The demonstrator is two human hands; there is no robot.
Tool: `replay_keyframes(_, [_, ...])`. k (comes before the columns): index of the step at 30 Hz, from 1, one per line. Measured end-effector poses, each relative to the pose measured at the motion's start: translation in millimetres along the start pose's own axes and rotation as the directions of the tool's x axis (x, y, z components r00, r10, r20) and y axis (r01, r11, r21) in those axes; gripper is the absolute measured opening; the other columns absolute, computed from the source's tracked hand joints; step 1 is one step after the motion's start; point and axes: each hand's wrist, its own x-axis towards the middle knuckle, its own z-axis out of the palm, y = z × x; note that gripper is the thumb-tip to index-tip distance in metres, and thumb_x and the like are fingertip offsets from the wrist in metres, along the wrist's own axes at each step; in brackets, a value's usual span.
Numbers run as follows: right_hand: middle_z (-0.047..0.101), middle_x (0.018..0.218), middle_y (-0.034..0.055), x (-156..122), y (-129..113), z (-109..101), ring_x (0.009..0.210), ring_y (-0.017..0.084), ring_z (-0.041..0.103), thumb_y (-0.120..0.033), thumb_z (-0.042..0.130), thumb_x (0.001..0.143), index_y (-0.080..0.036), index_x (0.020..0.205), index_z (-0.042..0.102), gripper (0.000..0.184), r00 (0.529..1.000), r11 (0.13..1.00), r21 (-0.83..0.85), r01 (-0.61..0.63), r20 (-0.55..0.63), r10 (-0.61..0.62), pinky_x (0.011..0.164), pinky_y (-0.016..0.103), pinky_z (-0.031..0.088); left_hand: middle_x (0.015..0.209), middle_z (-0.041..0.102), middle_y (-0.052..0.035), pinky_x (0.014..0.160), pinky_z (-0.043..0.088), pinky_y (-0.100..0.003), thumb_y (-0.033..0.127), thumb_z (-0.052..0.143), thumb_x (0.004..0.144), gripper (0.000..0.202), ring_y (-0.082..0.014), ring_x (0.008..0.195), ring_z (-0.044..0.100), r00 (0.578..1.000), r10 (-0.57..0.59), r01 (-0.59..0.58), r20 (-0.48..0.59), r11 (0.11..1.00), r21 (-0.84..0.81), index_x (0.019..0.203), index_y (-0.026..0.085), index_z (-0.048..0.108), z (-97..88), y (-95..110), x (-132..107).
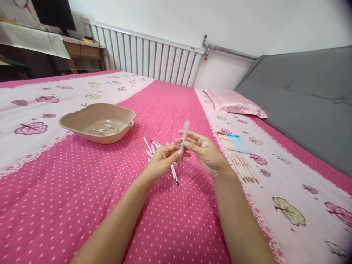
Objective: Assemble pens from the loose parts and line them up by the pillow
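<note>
A slim pale pink pen is held upright and slightly tilted between my two hands, its dark tip pointing down. My left hand pinches its lower part between thumb and fingers. Higher up, my right hand grips the barrel with thumb and fingertips. Under my hands, several white refills with dark tips and pale pink pen parts lie loosely on the bedspread, partly hidden by my left hand.
A beige basin with small white bits inside stands to the left. On the right lie rows of blue pens and whitish pens with brown tips. Further back are a pink pillow, a grey headboard and a radiator.
</note>
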Motion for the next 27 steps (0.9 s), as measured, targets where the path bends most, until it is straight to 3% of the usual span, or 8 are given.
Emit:
replay_keyframes(12, [0.072, 0.082, 0.0045, 0.6, 0.1, 4.3, 0.079, 0.020, 0.067, -0.028, 0.079, 0.062, -0.018, 0.092, 0.068, 0.035, 0.988, 0.998, -0.069, -0.008, -0.152, -0.002, 0.074, 0.035, 0.053, 0.082, 0.072, -0.0071, 0.070, 0.047, -0.026, 0.039, 0.071, 0.070, 0.030, -0.0130, 0.070, 0.064, 0.998, -0.032, 0.031, -0.057, 0.999, -0.015, 0.087, 0.015, 0.067, -0.9, -3.8, 1.9])
replay_keyframes(27, [0.074, 0.079, 0.0056, 4.1, 8.3, 8.8, 0.078, 0.023, 0.070, -0.031, 0.085, 0.053, -0.017, 0.091, 0.069, 0.043, 0.978, 0.998, -0.069, -0.007, -0.209, -0.008, 0.077, 0.041, 0.055, 0.060, 0.068, -0.0010, 0.055, 0.046, -0.022, 0.028, 0.081, 0.054, 0.025, -0.0111, 0.054, 0.061, 0.962, -0.088, 0.085, -0.258, 0.996, -0.025, 0.066, 0.014, 0.065, 2.7, 1.0, 0.8])
